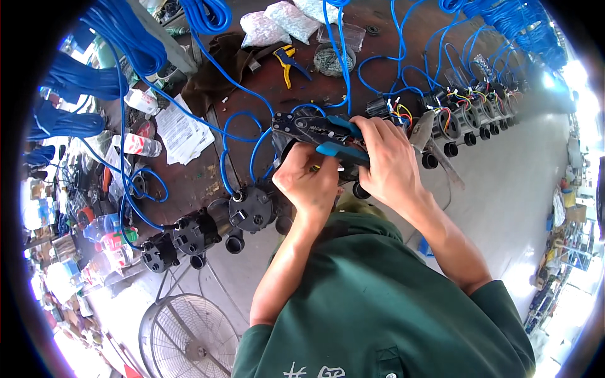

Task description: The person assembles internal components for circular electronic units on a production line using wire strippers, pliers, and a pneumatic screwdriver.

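My right hand [394, 164] is wrapped round the teal-and-black handles of crimping pliers [309, 128], whose black head points left over the bench edge. Just below that head, my left hand [307, 183] is closed in a pinch. A bit of yellow and a white tip show by its fingers, apparently thin wires; most of them are hidden. Behind the hands and pliers lies a black housing, largely covered. To the left sits a round black motor housing [251, 211] with a blue cable [225, 170] running into it.
More black housings [195, 232] line the bench edge at left. A row of open housings [469, 116] with coloured wires stretches right. Yellow-handled wire strippers [287, 63], a round dish [334, 60], white bags [293, 22] and papers [183, 132] lie farther back. A floor fan [189, 337] stands lower left.
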Demonstrator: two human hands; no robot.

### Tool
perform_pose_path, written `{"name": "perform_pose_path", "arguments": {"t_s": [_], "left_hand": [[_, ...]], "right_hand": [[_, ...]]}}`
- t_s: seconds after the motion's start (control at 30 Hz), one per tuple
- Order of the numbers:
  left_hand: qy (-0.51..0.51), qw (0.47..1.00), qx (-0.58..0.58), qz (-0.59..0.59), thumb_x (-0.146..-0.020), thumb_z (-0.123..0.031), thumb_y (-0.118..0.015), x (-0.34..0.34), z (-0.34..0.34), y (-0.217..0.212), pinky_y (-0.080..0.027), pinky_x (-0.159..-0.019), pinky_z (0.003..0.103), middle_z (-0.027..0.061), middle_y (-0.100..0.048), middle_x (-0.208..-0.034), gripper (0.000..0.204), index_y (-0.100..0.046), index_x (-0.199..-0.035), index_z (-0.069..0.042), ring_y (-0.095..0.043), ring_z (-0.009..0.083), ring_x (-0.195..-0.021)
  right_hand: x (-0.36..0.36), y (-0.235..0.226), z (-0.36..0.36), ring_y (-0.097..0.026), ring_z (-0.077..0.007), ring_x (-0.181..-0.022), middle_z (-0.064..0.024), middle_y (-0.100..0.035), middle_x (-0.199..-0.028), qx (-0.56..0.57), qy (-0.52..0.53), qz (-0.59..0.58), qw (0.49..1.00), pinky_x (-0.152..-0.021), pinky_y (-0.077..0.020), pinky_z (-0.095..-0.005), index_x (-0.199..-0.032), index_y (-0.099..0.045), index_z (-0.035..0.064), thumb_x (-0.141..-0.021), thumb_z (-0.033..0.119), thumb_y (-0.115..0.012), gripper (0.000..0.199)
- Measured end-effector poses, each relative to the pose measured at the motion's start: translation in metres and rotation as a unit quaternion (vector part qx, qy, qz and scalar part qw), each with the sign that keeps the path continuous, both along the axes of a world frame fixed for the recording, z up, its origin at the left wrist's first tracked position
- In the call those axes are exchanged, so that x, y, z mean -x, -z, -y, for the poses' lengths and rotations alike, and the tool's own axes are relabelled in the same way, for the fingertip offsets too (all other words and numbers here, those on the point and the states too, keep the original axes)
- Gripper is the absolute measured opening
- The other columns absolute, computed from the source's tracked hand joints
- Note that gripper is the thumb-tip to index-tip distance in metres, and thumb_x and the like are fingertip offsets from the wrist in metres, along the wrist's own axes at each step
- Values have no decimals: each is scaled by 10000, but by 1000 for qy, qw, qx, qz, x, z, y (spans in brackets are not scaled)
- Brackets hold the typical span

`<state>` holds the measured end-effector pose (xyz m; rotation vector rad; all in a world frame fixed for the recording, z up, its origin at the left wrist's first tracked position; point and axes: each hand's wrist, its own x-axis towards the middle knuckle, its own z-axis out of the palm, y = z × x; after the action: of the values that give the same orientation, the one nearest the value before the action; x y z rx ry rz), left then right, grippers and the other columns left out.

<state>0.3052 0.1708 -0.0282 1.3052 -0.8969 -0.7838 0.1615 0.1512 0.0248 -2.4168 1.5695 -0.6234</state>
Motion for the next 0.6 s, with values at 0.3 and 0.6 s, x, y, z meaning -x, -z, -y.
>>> {"name": "perform_pose_path", "arguments": {"t_s": [0.3, 0.6], "left_hand": [[0, 1000, 29, -6, -843, 101, -746, 2, 8, 8, -604, -593, 264, 95, -744, -783, 83, -672, -835, 63, -701, 109, -647], [-14, 1000, -2, 24, -804, -39, -817, 5, 7, 0, -534, -615, 227, 39, -719, -702, 133, -694, -831, 4, -663, 67, -637]], "right_hand": [[7, -1, 3, -646, -365, -979, -140, -649, -1054, 29, -11, -9, 999, -888, -530, -460, -1269, -580, 17, -645, -41, -755, 651], [12, 4, 13, -697, -333, -869, -104, -680, -925, 54, -9, -13, 998, -771, -567, -450, -1140, -640, 29, -650, -10, -771, 508]]}}
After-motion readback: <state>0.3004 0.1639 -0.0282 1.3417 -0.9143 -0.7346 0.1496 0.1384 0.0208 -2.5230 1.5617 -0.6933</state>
